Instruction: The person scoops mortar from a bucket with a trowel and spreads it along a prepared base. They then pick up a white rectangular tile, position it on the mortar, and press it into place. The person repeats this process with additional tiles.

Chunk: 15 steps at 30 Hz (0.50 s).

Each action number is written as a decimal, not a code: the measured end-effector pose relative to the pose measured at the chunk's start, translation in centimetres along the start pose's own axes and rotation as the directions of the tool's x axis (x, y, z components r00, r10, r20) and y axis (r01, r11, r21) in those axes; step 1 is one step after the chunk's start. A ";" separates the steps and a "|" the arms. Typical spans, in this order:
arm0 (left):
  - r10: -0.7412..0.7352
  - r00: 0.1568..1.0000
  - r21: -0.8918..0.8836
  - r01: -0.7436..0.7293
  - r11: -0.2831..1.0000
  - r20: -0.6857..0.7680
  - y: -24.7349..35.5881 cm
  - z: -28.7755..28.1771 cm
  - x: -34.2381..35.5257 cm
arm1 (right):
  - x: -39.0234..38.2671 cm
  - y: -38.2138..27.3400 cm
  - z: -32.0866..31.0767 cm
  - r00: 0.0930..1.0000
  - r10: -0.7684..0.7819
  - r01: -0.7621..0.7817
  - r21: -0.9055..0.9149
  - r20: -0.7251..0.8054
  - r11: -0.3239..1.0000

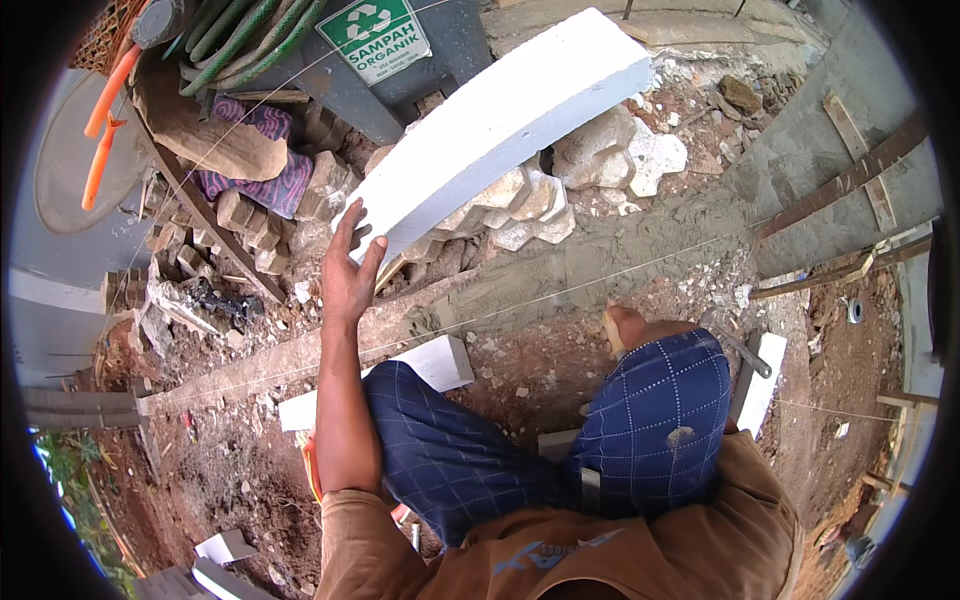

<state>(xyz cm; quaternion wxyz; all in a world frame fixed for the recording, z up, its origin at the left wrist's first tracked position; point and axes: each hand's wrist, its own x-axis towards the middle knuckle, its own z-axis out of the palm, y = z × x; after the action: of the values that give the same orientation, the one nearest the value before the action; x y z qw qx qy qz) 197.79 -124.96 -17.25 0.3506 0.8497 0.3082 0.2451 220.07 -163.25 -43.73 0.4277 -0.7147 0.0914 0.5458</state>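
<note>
My left hand [352, 262] is at the near left end of a long white block [500, 110], thumb and fingers apart and touching it. The block lies slanted above a heap of pale stones [525, 200]. Behind my right knee, my right hand is hidden; only a bit of arm shows below the sleeve. Beside that knee is a metal tool handle [750, 357], near another white block [760, 382]. A third white block [440, 362] lies partly under my left knee.
A wet grey mortar strip [560, 280] crosses the ground, with a thin taut string [530, 303] above it. Beyond stand a grey bin [385, 105] and coiled green hose [240, 45]. Broken pavers [255, 225] lie left; a grey wall panel [815, 170] rises right.
</note>
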 end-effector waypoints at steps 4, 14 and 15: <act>0.018 0.999 0.022 -0.020 1.000 0.047 0.6 1.1 0.7 | 0.3 -1.4 1.9 0.959 -0.188 0.240 -0.257 0.213 0.936; 0.077 0.993 -0.019 -0.076 0.997 0.085 0.7 3.2 2.5 | -8.2 -8.6 -7.3 0.945 -0.320 0.199 -0.890 0.064 0.410; 0.083 0.992 -0.034 -0.080 0.996 0.091 0.9 3.6 2.7 | -8.5 -8.3 -8.6 0.932 -0.357 0.208 -0.898 0.062 0.387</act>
<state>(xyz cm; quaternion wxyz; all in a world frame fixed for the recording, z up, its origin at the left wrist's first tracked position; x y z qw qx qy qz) 202.24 -125.15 -18.35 0.3668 0.8666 0.2531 0.2243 227.79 -167.09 -31.86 0.0648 -0.8725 -0.3031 0.3778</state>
